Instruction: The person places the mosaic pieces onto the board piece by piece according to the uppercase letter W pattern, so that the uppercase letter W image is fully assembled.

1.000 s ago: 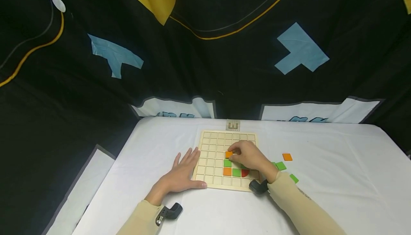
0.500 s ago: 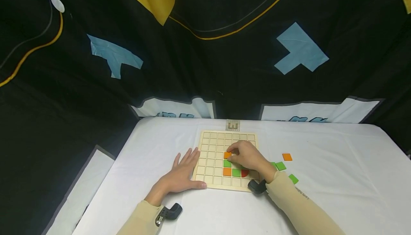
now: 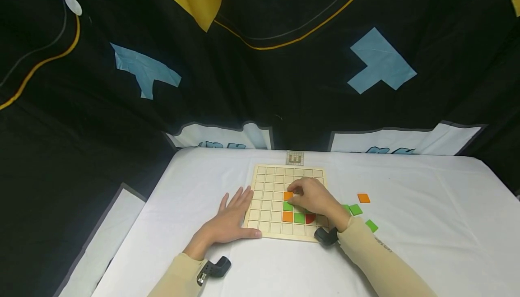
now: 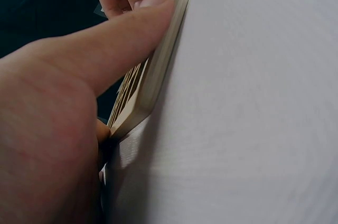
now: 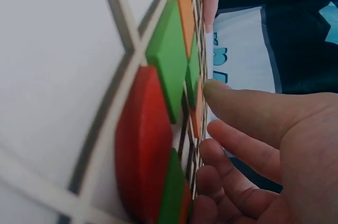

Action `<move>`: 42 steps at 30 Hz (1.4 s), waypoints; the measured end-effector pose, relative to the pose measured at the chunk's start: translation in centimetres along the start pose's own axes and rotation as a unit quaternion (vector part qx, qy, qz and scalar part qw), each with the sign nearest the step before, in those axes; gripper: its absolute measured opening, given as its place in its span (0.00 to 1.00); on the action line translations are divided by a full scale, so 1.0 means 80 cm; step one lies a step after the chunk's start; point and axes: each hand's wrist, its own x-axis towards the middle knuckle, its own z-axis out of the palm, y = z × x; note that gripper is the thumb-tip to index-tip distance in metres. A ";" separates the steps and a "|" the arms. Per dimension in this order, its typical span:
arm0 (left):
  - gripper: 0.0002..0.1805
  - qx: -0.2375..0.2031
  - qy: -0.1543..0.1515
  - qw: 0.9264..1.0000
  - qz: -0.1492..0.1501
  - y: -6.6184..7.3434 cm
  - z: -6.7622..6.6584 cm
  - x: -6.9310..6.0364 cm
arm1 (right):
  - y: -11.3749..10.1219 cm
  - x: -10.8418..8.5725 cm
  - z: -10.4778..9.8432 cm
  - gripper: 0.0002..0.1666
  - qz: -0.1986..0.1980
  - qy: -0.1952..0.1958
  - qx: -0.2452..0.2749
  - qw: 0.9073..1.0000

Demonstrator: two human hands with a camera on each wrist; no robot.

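Observation:
A pale wooden grid board (image 3: 266, 184) lies on the white-covered table. My left hand (image 3: 229, 222) rests along its left edge, fingers spread and thumb at the front corner. Over the board, my right hand (image 3: 314, 197) pinches an orange square tile (image 3: 288, 196) between thumb and fingers; the tile sits within a cell. Just in front of it is a green tile (image 3: 288, 206). Nearer still, another orange tile (image 3: 287, 216), a green tile (image 3: 299, 218) and a red round-edged tile (image 3: 310, 218) form a row. In the right wrist view, the thumb (image 5: 232, 105) touches the held tile's edge.
Right of the board lie a loose orange tile (image 3: 363, 198) and several green tiles (image 3: 355, 209), some partly behind the right forearm. A small patterned card (image 3: 294, 158) lies behind the board. A black curtain (image 3: 260, 94) hangs beyond the table.
The orange tile in my right hand has shifted slightly left and lined up with its cell, then stayed there. The left hand has not moved.

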 end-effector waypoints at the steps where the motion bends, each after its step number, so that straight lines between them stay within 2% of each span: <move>1: 0.67 0.000 0.000 1.000 0.000 0.000 0.000 0.000 | 0.000 -0.001 -0.001 0.15 0.000 0.001 0.005 1.000; 11: 0.66 -0.001 0.000 1.000 0.002 0.000 -0.001 0.000 | 0.005 -0.019 -0.018 0.18 -0.007 0.011 0.037 0.999; 25: 0.66 -0.001 -0.003 1.000 0.003 -0.001 -0.001 0.001 | 0.027 -0.062 -0.050 0.18 -0.011 0.053 0.026 0.998; 42: 0.67 0.000 -0.006 1.000 -0.001 -0.001 0.000 0.001 | 0.071 -0.112 -0.089 0.21 0.045 0.101 0.009 0.994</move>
